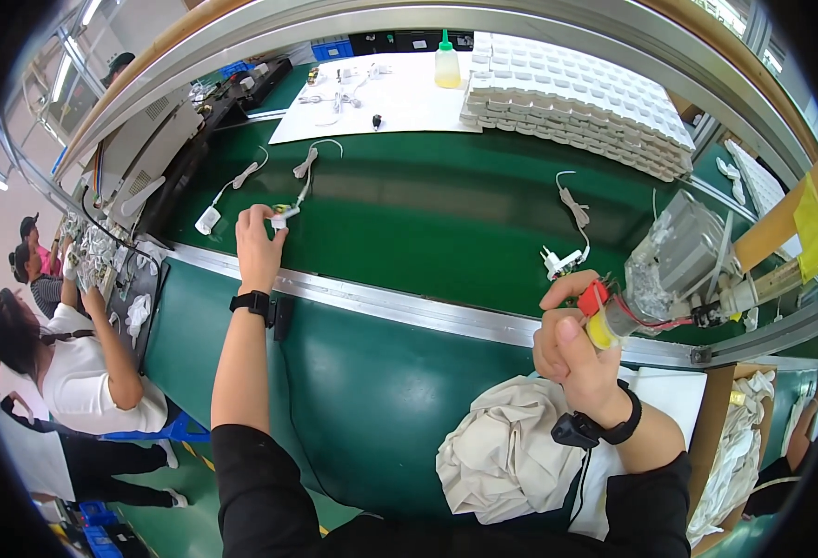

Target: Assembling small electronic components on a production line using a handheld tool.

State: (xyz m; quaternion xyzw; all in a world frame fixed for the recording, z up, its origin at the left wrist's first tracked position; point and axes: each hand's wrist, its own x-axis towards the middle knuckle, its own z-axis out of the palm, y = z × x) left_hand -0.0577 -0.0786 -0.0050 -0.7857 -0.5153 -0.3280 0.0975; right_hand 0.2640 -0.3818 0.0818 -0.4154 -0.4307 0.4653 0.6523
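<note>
Between the thumb and fingers of my left hand (pixel 260 246) is a small white plug adapter (pixel 283 219) with a cable trailing away from me; greenish bits show at its top. My right hand (pixel 576 344) curls around a hand tool (pixel 600 330) with a yellow end, a red part and wires running right; its exact kind is unclear. Just beyond that hand, another white plug adapter (pixel 565 264) with a bundled cable lies on the green conveyor belt (pixel 409 223). To the left of my left hand rests a third adapter (pixel 208 220), its cable bundled too.
White trays (pixel 576 102) are stacked at the back right, beside a green-capped bottle (pixel 447 61). A taped clear container (pixel 683 246) stands right of my right hand. Crumpled cream cloth (pixel 506 451) lies in front of me, a cardboard box (pixel 720 437) at right. Co-workers (pixel 83 363) sit at left.
</note>
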